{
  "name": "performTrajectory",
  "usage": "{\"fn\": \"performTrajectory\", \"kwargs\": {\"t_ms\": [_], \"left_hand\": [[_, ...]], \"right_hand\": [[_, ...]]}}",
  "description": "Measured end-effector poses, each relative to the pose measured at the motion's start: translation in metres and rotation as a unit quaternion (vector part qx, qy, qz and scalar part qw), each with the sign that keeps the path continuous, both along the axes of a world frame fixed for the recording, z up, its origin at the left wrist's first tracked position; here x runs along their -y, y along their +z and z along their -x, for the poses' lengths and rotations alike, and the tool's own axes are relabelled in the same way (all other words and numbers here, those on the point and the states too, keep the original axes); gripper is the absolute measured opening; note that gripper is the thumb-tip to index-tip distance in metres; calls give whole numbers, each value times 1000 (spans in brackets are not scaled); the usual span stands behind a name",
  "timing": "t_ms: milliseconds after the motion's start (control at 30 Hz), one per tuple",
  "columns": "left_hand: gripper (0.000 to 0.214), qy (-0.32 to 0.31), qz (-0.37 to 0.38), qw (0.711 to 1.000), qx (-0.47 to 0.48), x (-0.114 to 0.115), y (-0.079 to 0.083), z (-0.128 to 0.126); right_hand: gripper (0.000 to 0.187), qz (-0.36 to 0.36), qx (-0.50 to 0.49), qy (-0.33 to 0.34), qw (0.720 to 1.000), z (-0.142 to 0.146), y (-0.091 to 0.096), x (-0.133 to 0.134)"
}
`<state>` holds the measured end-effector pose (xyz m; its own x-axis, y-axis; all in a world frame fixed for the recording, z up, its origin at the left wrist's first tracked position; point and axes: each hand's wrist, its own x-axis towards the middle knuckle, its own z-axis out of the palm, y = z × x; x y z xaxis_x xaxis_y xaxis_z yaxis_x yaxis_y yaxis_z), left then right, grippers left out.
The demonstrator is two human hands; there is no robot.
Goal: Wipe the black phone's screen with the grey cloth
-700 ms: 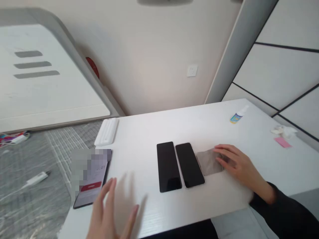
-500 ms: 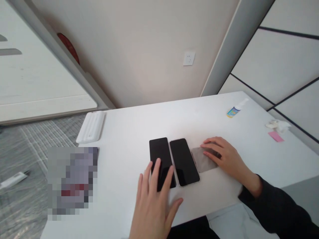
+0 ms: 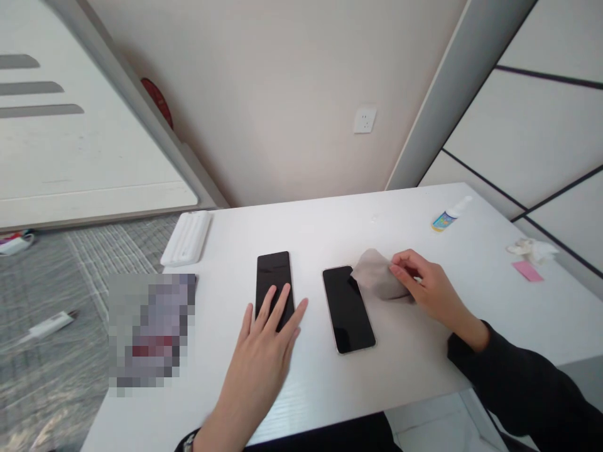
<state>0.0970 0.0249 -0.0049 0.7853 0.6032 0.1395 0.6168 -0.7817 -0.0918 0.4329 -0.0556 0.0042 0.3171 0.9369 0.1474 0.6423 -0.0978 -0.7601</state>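
Note:
Two black-screened phones lie face up on the white table (image 3: 311,232). My left hand (image 3: 261,351) rests with spread fingers on the lower part of the left phone (image 3: 274,270), covering some of it. A gap separates it from the right phone (image 3: 349,314), which has a clear edge around it. Between the fingertips of my right hand (image 3: 426,285) is pinched a thin grey cloth (image 3: 374,273). The cloth is partly lifted, and its left corner overlaps the upper right edge of the right phone.
A spray bottle (image 3: 447,218) lies at the back right, with a pink slip (image 3: 527,271) and crumpled white tissue (image 3: 537,250) near the right edge. A white padded case (image 3: 186,238) sits at the back left. Below it is a blurred-out item (image 3: 160,329).
My left hand has slid the left phone leftward, away from the right phone. My right hand has picked up the cloth, which lay flat before.

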Motion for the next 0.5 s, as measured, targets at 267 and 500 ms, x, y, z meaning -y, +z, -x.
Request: {"fn": "performTrajectory", "kwargs": {"t_ms": [267,500], "left_hand": [[84,-154,78,985,30,59,7,-38],[42,-99,91,988,81,43,4,-10]], "right_hand": [[34,-77,-167,-17,983,18,11,-10],[34,-186,-127,-37,974,28,37,3]]}}
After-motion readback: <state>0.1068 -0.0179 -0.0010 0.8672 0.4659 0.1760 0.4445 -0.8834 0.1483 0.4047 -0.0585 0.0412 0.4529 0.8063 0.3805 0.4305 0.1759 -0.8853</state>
